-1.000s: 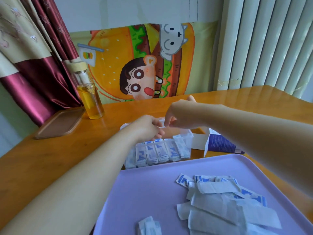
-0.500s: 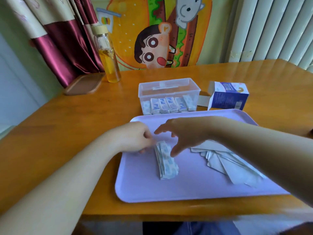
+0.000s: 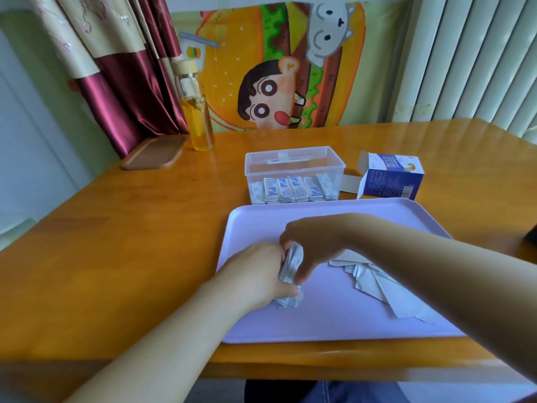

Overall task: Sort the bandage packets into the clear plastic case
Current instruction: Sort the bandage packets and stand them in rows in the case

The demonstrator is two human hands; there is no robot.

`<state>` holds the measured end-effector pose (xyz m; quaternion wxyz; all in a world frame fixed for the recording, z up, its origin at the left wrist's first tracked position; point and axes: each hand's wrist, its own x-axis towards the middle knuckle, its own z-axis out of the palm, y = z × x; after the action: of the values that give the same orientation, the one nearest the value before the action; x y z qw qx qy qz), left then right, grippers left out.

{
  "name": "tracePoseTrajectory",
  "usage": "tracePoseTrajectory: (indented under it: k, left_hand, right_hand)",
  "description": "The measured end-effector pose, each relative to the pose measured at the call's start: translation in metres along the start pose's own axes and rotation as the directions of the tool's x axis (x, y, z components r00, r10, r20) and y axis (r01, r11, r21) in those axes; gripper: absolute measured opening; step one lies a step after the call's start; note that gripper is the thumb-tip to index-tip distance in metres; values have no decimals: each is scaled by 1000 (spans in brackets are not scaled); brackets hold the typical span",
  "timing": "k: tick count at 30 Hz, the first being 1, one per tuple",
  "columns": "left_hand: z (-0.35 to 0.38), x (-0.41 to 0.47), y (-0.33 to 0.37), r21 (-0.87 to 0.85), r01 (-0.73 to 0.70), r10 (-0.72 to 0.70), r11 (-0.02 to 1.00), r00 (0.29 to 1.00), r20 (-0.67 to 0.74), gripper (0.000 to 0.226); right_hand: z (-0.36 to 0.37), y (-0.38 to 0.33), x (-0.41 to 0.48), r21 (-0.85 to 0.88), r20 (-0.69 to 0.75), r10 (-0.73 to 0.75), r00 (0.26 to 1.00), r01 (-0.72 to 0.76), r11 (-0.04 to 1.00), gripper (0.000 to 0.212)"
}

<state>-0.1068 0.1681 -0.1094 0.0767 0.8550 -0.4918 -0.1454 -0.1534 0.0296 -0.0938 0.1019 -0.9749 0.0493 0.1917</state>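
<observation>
A small stack of bandage packets [image 3: 291,267] stands on edge on the lilac tray [image 3: 334,321]. My left hand [image 3: 255,274] grips its near end and my right hand [image 3: 312,248] pinches its far end from above. More loose packets [image 3: 386,289] lie fanned out on the tray to the right, partly hidden by my right forearm. Behind the tray stands the clear plastic case [image 3: 295,162], open at the top, with a row of packets [image 3: 293,190] standing along its front wall.
A blue and white bandage box [image 3: 390,178] with an open flap sits right of the case. At the back left stand a bottle of yellow liquid [image 3: 196,112] and a brown wooden tray [image 3: 154,152]. The table's front edge runs just below the lilac tray.
Both hands came back from the case to the tray. They closed in on the small stack, which lay flat half a second ago, and now hold it on edge.
</observation>
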Motion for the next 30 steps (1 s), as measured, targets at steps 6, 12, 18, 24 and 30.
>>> tracePoseTrajectory:
  k: [6,12,18,24,30]
  left_hand:
    - [0,5,7,55,-4,3,998,1000,6,34]
    - [-1,6,8,112,56,-65,992,995,80,48]
    - [-3,4,-1,-5,80,-79,997,987,138,52]
    - [0,3,-10,-109,48,-34,993,990,133,40]
    - [-12,0,-25,-161,98,-86,982,993,81,53]
  right_hand:
    - [0,-1,0,1,5,-19,1000,19,1000,56]
    - [-5,-5,4,-53,50,-34,998,37,998,47]
    - [-5,0,0,-58,100,30,995,-24,998,48]
    - [9,6,-15,99,-61,-15,998,21,995,35]
    - [10,5,-9,30,-128,-70,989,75,997,41]
